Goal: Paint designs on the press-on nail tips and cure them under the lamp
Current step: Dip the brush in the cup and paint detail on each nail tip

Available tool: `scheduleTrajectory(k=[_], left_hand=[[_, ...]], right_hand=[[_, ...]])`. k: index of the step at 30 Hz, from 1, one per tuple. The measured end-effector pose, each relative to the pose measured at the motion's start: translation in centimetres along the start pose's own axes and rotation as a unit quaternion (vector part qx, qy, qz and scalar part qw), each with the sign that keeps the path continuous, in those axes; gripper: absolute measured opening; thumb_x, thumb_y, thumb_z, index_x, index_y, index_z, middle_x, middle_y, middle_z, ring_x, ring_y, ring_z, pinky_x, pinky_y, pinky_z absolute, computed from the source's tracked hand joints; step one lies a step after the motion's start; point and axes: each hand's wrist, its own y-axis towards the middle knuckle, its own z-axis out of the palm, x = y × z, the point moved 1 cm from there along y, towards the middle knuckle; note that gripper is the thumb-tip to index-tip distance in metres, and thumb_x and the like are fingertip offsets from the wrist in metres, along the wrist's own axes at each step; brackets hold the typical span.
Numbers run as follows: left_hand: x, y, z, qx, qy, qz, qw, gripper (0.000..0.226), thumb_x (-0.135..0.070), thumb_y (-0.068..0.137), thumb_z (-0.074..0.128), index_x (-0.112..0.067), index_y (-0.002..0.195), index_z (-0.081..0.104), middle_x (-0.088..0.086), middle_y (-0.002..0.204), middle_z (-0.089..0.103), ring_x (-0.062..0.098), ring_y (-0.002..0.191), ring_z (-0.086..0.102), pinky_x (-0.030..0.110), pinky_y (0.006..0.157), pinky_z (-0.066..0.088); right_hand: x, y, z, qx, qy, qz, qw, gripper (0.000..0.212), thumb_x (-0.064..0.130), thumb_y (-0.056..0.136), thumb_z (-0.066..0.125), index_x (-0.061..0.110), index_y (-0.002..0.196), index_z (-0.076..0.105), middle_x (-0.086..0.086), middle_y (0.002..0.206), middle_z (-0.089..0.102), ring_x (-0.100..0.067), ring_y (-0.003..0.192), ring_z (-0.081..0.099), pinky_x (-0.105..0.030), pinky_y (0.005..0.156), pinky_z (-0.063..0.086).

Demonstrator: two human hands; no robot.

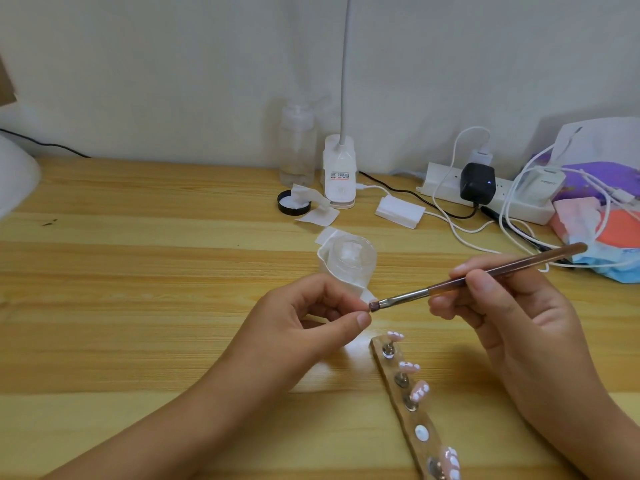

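My right hand point(512, 306) grips a brown-handled nail brush point(485, 275), its flat bristle tip pointing left. My left hand point(311, 320) pinches a small white piece at the brush tip point(374, 305) between thumb and forefinger; the piece is mostly hidden by my fingers. Below the hands, a wooden holder strip point(405, 410) runs toward the lower right, carrying several pink nail tips point(419, 391) with white marks on small metal stands. One stand holds only a pale round pad point(421, 433).
A clear glass jar point(349, 261) stands on white wipes behind my left hand. Further back are a clip desk lamp point(340, 174), a clear bottle point(298, 147), a black lid point(293, 202), a power strip point(485, 192) with cables, and packets point(602, 223) at the right edge.
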Motion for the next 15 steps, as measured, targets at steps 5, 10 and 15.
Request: scheduleTrajectory(k=[5, 10, 15], left_hand=[[0.0, 0.1, -0.2, 0.003, -0.012, -0.005, 1.000, 0.010, -0.024, 0.076, 0.078, -0.033, 0.075, 0.073, -0.012, 0.079, 0.071, 0.002, 0.074, 0.061, 0.012, 0.067, 0.048], [-0.5, -0.2, 0.0, 0.003, -0.029, 0.000, 1.000, 0.008, -0.023, 0.077, 0.076, -0.028, 0.083, 0.074, -0.012, 0.087, 0.074, 0.001, 0.077, 0.064, 0.014, 0.068, 0.049], [-2.0, -2.0, 0.6, 0.013, 0.133, 0.184, 0.974, 0.010, -0.039, 0.080, 0.075, -0.031, 0.083, 0.070, -0.010, 0.090, 0.070, 0.011, 0.081, 0.065, 0.019, 0.066, 0.050]], right_hand=[[-0.2, 0.2, -0.1, -0.015, -0.018, -0.002, 1.000, 0.039, 0.057, 0.069, 0.080, 0.025, 0.090, 0.073, -0.014, 0.077, 0.074, -0.023, 0.076, 0.073, -0.024, 0.073, 0.057], [-0.3, 0.4, -0.4, -0.033, -0.014, -0.002, 0.999, 0.036, 0.055, 0.071, 0.079, 0.026, 0.091, 0.073, -0.013, 0.080, 0.074, -0.022, 0.079, 0.073, -0.024, 0.074, 0.057], [-0.4, 0.6, -1.1, -0.053, 0.015, 0.016, 0.998, 0.018, 0.039, 0.075, 0.070, 0.025, 0.086, 0.075, -0.007, 0.077, 0.074, -0.017, 0.075, 0.072, -0.022, 0.072, 0.056]])
